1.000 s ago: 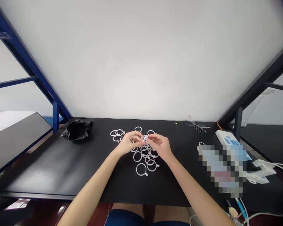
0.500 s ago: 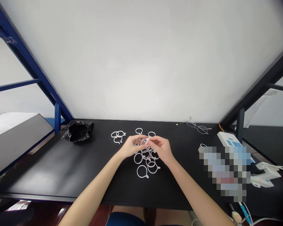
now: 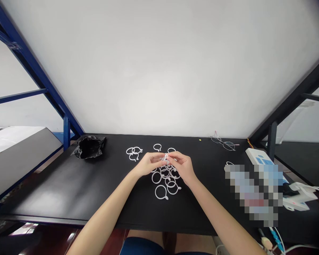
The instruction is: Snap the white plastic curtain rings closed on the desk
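Observation:
My left hand [image 3: 146, 164] and my right hand [image 3: 183, 165] meet over the middle of a black table [image 3: 69, 184]. Both pinch one small white plastic ring [image 3: 165, 158] between their fingertips, held just above the surface. Below the hands lies a cluster of several white rings [image 3: 165, 181], one ring [image 3: 161, 192] nearest me. A smaller group of rings [image 3: 133, 152] lies to the left, and two single rings [image 3: 157, 147] sit behind the hands.
A crumpled black bag [image 3: 89, 146] lies at the back left. Eyeglasses [image 3: 223, 143] rest at the back right. A white and blue device [image 3: 257, 157], a blurred patch and white cables [image 3: 308, 193] crowd the right side. Blue frame posts [image 3: 66, 132] stand left.
The hands stay together on the ring, fingers shifting slightly. The view has drifted a little; the rings on the table lie as before.

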### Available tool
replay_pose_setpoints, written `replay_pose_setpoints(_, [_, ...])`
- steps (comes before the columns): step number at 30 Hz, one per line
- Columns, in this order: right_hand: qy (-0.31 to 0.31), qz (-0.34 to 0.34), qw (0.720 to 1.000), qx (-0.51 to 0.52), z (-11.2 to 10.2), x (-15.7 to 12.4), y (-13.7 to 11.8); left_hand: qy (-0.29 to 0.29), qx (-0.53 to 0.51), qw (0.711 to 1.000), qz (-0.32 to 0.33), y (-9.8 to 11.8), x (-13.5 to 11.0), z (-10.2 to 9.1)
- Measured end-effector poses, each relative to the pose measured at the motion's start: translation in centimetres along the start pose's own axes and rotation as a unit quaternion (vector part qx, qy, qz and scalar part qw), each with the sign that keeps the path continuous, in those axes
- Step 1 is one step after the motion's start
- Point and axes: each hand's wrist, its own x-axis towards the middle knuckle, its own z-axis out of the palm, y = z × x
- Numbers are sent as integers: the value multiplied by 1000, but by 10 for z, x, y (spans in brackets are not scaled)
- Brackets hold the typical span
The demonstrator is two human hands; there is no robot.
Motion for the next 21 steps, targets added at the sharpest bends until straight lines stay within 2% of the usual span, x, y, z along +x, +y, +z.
replay_pose_setpoints(21, [19, 17, 1000, 5, 1, 0, 1, 13, 22, 1000, 9, -5, -2, 0])
